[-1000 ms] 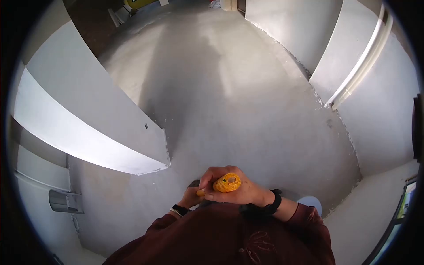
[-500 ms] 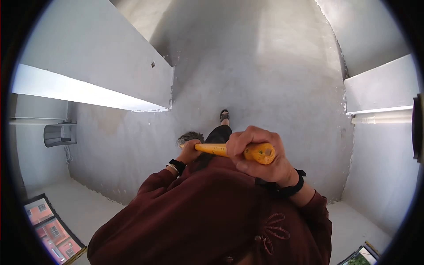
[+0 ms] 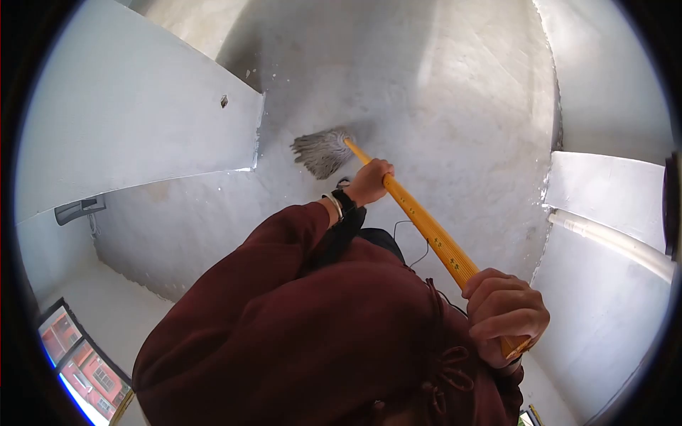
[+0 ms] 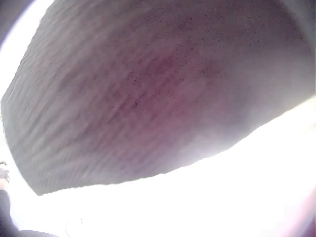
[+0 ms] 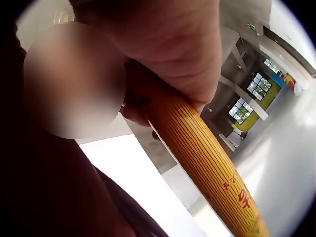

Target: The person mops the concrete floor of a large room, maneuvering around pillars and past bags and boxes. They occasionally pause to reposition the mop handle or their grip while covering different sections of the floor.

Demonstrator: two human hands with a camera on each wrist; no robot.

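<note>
A mop with a yellow-orange handle (image 3: 430,231) slants across the head view, its grey string head (image 3: 323,151) spread on the floor ahead. Partway down the handle, my left hand (image 3: 369,182) grips it. Near the top end my right hand (image 3: 508,312) wraps its fingers round the handle. From the right wrist, the striped handle (image 5: 202,163) with red markings runs down out of the palm (image 5: 173,44). A dark, blurred, textured surface (image 4: 163,98) fills most of the left wrist view, and the left hand is hidden there.
Grey floor (image 3: 455,113) stretches ahead. A white wall block (image 3: 156,121) juts in on the left, its corner near the mop head. Along the right wall runs a pale pipe (image 3: 611,241). A grey bracket-like fixture (image 3: 79,208) sits low at the left, and a window (image 3: 85,362) is behind.
The view has tilted down. The mop head has come into sight and swung forward onto the floor. My left hand has moved forward and right; my right hand has moved back and right.
</note>
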